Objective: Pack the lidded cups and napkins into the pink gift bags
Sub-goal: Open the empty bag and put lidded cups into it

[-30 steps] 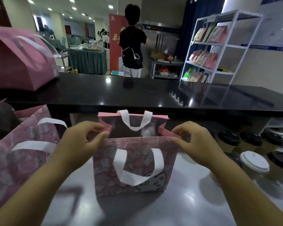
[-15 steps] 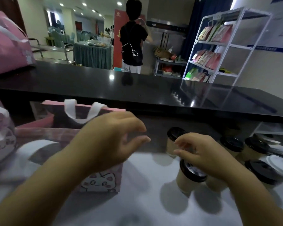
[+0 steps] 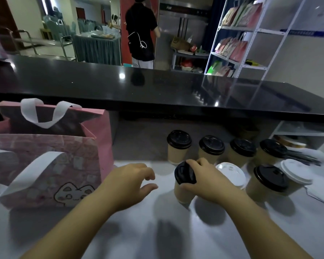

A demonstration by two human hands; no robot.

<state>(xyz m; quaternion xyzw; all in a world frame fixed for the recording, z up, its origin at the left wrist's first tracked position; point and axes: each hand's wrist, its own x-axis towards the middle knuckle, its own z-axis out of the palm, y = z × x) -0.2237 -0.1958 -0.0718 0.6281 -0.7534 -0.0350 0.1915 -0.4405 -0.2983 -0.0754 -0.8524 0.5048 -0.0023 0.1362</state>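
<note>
Pink gift bag [image 3: 45, 165] stands open at left edge of counter [image 3: 157, 230]. L hand [image 3: 127, 184] just right of it, fingers loosely spread, holding nothing. R hand [image 3: 208, 180] grips lid of tilted black-lidded cup [image 3: 182, 192] mid-counter, fingers curled round it. Other cups [image 3: 211, 146] behind it and to the right, toward back edge.

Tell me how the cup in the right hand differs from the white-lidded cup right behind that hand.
The held cup wears a black lid; the white-lidded cup a white one. The right hand grips the held cup at its lid; no hand holds the white-lidded cup. Both are lidded takeaway cups.
</note>
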